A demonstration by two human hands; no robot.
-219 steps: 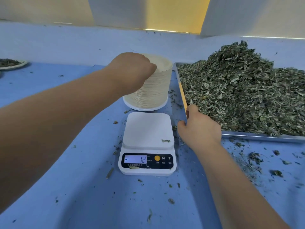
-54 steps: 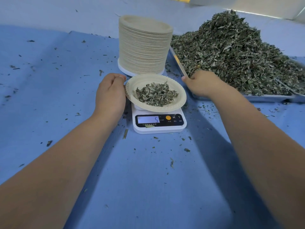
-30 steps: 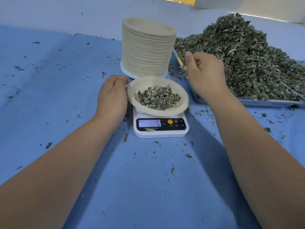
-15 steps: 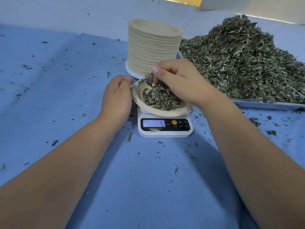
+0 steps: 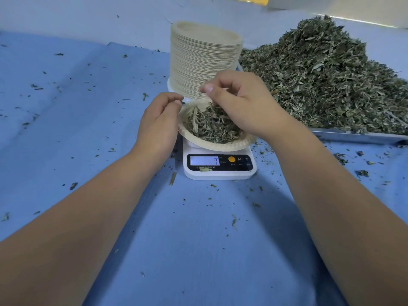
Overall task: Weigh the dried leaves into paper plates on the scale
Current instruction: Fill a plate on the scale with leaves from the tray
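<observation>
Blue cloth covers the table (image 5: 198,239), which runs far back to a pale wall.

At the middle, a paper plate (image 5: 220,147) sits on a small white scale (image 5: 220,174), tilted with its left rim higher. It holds a loose mound of dried leaves (image 5: 207,129). The scale's lit display (image 5: 204,160) faces the near side and shows what looks like a 7.

The right hand (image 5: 245,107) is over the plate's far right part. Its fingers are bent down into the mound, the thumb points left, and bits of leaf are pinched between thumb and fingers. The left hand (image 5: 157,127) is against the plate's left rim with its fingers curled toward the edge. Whether they grip the rim or only touch it cannot be told.

Just beyond the scale stands a tall stack of plates (image 5: 203,60). To its right, a big heap (image 5: 320,80) of the same leaf fills a metal tray (image 5: 353,137), whose near edge shows under the pile. Small leaf scraps (image 5: 362,172) lie scattered over the cloth, mostly near the tray and around the scale.
</observation>
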